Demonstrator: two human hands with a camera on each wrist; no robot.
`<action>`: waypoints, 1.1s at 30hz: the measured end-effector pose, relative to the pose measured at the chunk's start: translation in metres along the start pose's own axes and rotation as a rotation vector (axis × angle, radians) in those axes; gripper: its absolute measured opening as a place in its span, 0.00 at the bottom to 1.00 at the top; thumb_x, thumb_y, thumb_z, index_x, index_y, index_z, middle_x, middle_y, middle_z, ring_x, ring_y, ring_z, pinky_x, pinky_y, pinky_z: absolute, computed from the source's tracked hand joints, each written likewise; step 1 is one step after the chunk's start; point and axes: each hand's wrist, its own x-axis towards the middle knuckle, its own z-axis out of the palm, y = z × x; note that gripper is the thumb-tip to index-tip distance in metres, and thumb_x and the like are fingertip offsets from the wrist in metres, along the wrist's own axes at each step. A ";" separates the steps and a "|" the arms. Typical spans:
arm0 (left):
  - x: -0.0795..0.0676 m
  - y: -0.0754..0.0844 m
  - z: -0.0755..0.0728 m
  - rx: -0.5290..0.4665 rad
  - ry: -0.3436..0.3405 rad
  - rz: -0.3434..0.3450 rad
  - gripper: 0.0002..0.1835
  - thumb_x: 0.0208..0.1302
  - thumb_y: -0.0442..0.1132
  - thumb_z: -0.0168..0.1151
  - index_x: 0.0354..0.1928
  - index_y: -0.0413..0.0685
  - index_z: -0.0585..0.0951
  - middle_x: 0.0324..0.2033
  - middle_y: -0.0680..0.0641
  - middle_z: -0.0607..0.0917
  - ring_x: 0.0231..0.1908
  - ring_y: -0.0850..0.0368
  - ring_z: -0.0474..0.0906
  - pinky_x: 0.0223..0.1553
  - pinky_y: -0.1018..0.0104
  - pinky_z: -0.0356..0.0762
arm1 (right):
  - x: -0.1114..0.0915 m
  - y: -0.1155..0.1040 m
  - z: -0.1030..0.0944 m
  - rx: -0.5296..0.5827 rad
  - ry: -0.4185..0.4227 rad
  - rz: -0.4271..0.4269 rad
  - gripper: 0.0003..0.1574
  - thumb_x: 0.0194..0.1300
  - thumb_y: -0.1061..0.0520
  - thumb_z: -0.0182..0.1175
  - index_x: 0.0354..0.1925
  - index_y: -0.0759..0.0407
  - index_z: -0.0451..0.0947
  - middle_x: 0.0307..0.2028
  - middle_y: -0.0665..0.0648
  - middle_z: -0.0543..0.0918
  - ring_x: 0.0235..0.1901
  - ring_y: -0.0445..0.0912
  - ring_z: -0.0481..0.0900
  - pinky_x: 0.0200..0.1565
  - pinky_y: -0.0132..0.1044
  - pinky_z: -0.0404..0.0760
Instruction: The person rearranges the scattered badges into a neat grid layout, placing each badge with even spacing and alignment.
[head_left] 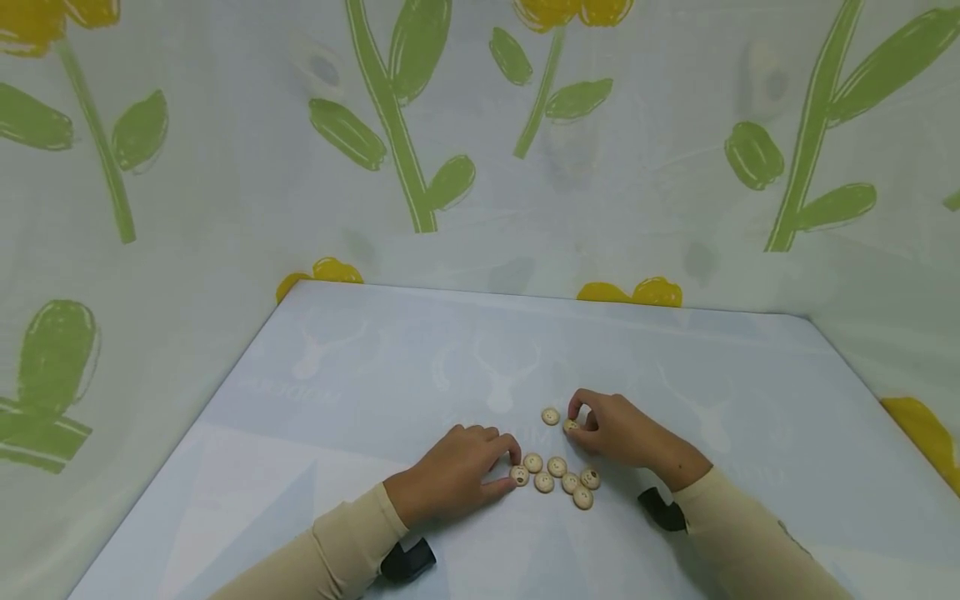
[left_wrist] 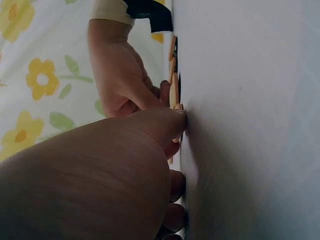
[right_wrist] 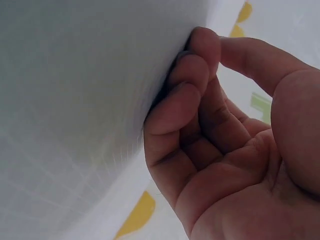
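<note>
Between the thumb and index finger of my left hand is a round wooden button, at the left end of a loose cluster on the table. My right hand pinches another wooden button a little farther back, just right of a lone button. Several more buttons, such as the one at the front, lie between the hands, some touching. In the left wrist view buttons show edge-on past the left thumb. The right wrist view shows curled fingers against the tabletop; the button there is hidden.
A pale table with faint deer-head prints spreads under both hands. Behind it hangs a light cloth with green plants and yellow flowers. A black wrist device sits under the left sleeve, and another under the right.
</note>
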 end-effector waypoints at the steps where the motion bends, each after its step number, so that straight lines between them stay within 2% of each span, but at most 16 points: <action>1: 0.000 0.000 0.000 0.000 0.001 0.000 0.12 0.65 0.54 0.66 0.48 0.64 0.80 0.32 0.63 0.78 0.32 0.67 0.70 0.40 0.67 0.69 | 0.001 -0.001 0.000 -0.003 -0.002 -0.001 0.11 0.66 0.59 0.65 0.43 0.55 0.73 0.19 0.50 0.77 0.21 0.41 0.71 0.25 0.34 0.70; 10: -0.001 -0.001 0.000 0.006 0.011 0.010 0.12 0.66 0.54 0.65 0.48 0.64 0.80 0.34 0.63 0.80 0.34 0.68 0.72 0.40 0.67 0.70 | 0.003 -0.003 0.000 -0.012 -0.008 0.009 0.10 0.67 0.60 0.63 0.44 0.56 0.71 0.18 0.50 0.77 0.20 0.41 0.71 0.25 0.35 0.70; 28: -0.002 -0.001 -0.001 0.006 0.010 0.018 0.12 0.66 0.54 0.65 0.48 0.64 0.80 0.35 0.63 0.80 0.34 0.68 0.72 0.41 0.66 0.71 | 0.009 -0.005 0.002 -0.021 -0.011 0.105 0.12 0.68 0.58 0.63 0.46 0.55 0.71 0.17 0.52 0.78 0.20 0.43 0.72 0.26 0.36 0.71; 33: -0.002 -0.001 -0.001 0.002 0.005 0.015 0.11 0.67 0.54 0.64 0.48 0.64 0.80 0.35 0.63 0.80 0.36 0.68 0.73 0.42 0.66 0.71 | 0.009 -0.004 0.002 -0.022 -0.012 0.105 0.12 0.68 0.58 0.63 0.46 0.55 0.71 0.17 0.52 0.78 0.20 0.43 0.72 0.26 0.36 0.71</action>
